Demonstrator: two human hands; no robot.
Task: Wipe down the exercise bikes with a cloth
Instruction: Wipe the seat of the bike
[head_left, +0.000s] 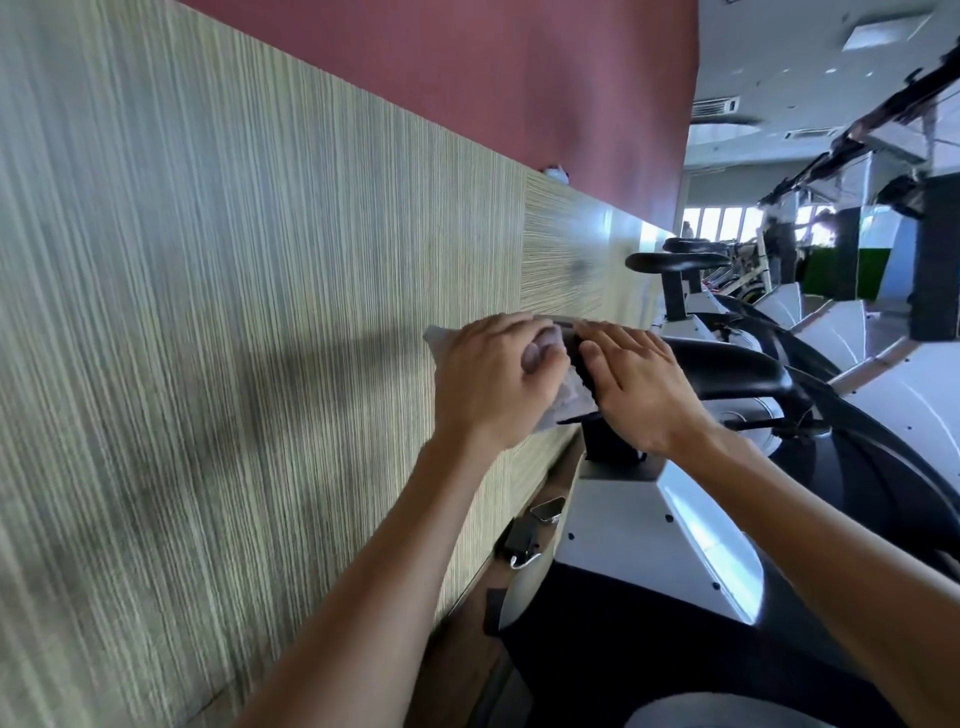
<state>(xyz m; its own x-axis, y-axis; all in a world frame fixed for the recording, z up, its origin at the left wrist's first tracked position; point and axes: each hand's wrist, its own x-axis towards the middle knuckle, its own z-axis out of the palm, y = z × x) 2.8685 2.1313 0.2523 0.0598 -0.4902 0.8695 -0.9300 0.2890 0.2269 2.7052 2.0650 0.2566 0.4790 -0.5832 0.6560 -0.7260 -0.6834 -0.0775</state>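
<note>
A black bike saddle (727, 366) on a white and black exercise bike (649, 530) sits in front of me, beside the wall. My left hand (488, 384) is shut on a pale grey cloth (574, 397), pressing it against the saddle's left end. The cloth bunches under the fingers, with a corner sticking out past the knuckles on the left. My right hand (639, 384) lies flat on the saddle, fingers together, touching the cloth's edge. Most of the cloth is hidden by both hands.
A striped wood-grain wall panel (234, 312) runs close along the left, with a red wall (467, 88) above it. More bikes with black saddles (675, 262) line up behind. A pedal with a strap (524, 535) hangs low by the wall. Gym equipment stands at the right.
</note>
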